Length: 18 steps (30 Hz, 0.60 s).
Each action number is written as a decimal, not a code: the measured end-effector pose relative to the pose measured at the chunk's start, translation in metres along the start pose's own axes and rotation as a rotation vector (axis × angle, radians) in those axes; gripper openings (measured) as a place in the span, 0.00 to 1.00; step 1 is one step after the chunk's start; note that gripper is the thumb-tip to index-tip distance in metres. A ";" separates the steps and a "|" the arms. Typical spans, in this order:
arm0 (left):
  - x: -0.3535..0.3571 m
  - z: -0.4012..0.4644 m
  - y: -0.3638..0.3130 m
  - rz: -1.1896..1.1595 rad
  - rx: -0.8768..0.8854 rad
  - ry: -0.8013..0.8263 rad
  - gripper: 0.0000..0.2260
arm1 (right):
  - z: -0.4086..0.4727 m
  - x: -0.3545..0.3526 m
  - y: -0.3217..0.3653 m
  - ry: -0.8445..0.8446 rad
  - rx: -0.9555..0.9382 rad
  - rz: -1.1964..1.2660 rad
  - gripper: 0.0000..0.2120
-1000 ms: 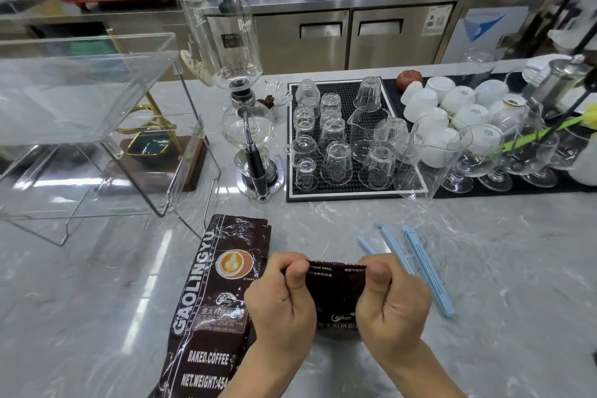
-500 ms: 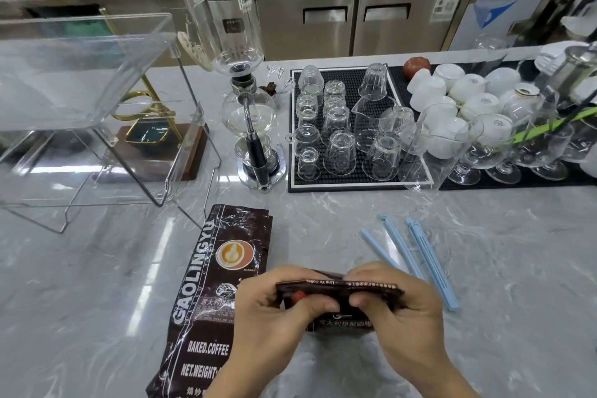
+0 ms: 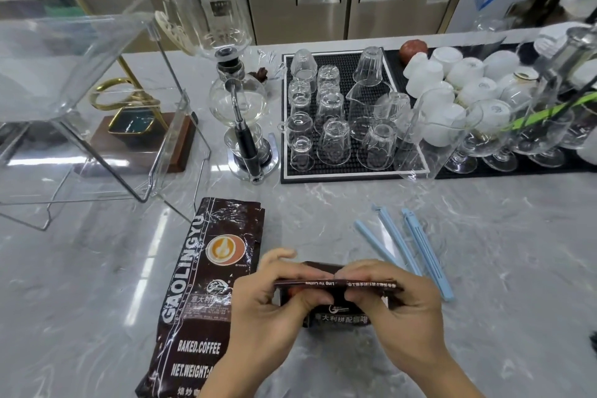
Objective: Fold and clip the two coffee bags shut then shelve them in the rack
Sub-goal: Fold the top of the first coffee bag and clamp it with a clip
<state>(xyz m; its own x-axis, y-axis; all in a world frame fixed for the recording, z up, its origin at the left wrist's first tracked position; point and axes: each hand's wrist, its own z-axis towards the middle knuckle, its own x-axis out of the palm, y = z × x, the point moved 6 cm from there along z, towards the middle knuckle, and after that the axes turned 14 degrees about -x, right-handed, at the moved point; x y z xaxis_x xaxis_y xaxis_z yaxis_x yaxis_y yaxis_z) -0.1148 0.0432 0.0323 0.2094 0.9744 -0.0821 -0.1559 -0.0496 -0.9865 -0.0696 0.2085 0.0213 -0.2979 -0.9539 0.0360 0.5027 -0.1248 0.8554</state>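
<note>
A small dark brown coffee bag [image 3: 339, 317] stands near the front of the marble counter. Its top strip is folded over flat, pinched by my left hand [image 3: 268, 307] at the left end and my right hand [image 3: 394, 310] at the right end. A larger brown coffee bag [image 3: 206, 287] marked GAOLINGYU lies flat just left of my hands, its top unclipped. Two light blue bag clips [image 3: 407, 245] lie right of the small bag, one spread open, one shut. The clear acrylic rack [image 3: 80, 100] stands at the far left.
A glass siphon brewer [image 3: 235, 100] stands behind the large bag. A black mat [image 3: 349, 171] holds several upturned glasses, with white cups [image 3: 452, 84] and stemmed glasses [image 3: 491, 139] further right. A wooden base with a gold stand [image 3: 135, 132] sits behind the rack.
My hands have rolled the small bag's top down from upright into a flat folded strip and shifted slightly apart along it. The view has tipped a little lower.
</note>
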 end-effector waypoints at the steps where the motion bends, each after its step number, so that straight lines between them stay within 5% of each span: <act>1: -0.001 0.000 0.004 0.043 -0.003 -0.015 0.07 | -0.002 0.000 -0.002 0.000 0.012 -0.007 0.08; 18: 0.010 -0.004 0.013 -0.044 -0.020 -0.090 0.06 | -0.008 -0.003 -0.011 -0.004 0.084 -0.041 0.13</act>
<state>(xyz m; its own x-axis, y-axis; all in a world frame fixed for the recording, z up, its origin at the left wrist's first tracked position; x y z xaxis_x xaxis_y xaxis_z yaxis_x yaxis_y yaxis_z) -0.1104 0.0512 0.0182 0.1276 0.9915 -0.0267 -0.1291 -0.0101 -0.9916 -0.0678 0.2108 0.0077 -0.3202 -0.9473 0.0018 0.4204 -0.1405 0.8964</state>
